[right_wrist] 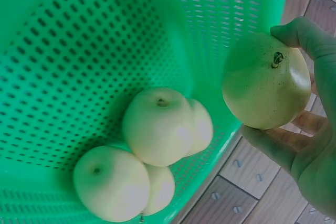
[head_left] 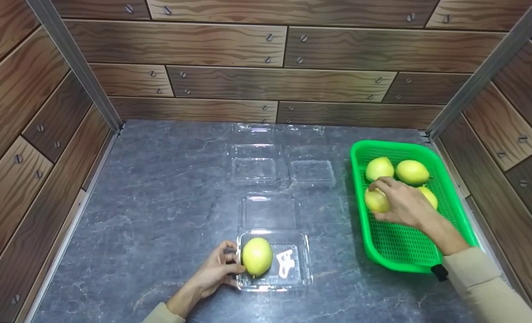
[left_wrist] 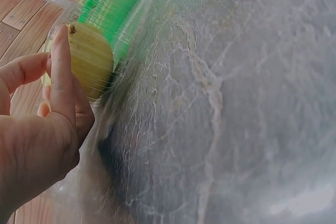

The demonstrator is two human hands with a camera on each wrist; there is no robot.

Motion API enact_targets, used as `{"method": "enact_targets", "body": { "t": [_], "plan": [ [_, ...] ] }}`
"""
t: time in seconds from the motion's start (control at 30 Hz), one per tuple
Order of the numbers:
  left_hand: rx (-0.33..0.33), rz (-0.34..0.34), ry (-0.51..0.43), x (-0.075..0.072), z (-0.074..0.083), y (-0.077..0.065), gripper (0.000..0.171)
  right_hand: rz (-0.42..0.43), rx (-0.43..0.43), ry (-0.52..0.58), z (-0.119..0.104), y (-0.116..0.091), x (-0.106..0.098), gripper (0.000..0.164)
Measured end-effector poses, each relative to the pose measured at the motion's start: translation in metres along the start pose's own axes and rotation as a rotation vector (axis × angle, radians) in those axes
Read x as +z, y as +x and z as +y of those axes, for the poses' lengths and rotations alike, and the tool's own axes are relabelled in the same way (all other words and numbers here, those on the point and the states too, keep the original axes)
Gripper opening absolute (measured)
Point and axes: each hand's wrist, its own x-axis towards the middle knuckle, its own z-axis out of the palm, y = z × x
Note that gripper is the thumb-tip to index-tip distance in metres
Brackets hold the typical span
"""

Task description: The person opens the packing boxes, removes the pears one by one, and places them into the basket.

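Note:
My right hand (head_left: 403, 204) grips a yellow-green pear (right_wrist: 266, 82), thumb on one side and fingers on the other, inside the green basket (head_left: 360, 233) near its left wall. Several more pears sit in the basket, among them a pear (head_left: 412, 172) toward the far end. My left hand (head_left: 216, 269) holds the left rim of an opened clear plastic clamshell box (head_left: 304, 282), thumb over the edge and fingers outside. One pear (head_left: 257, 256) lies in the left half of that box; its lid (head_left: 270, 213) is folded back, away from me.
Behind the box, more opened clear clamshell boxes stand on the grey marbled table (head_left: 158, 202), including a left box (head_left: 253, 170) and a right box (head_left: 311, 172). Wood-patterned panels (head_left: 230, 45) close in the back and both sides. Bright glare shows in the near box.

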Motion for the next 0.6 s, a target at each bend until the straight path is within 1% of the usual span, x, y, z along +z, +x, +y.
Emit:
{"method": "enact_targets", "body": {
  "t": [0.23, 0.43, 0.6],
  "plan": [
    [-0.004, 0.001, 0.014, -0.001, 0.000, 0.000, 0.048, -0.070, 0.025, -0.001, 0.008, 0.002, 0.009, 0.060],
    [0.000, 0.004, 0.009, -0.001, 0.001, 0.000, 0.048, -0.115, 0.007, -0.007, 0.015, 0.009, 0.016, 0.061],
    [0.005, -0.003, 0.009, -0.001, 0.000, 0.000, 0.047, -0.126, -0.016, 0.011, 0.023, 0.012, 0.021, 0.061]
  ]
}}
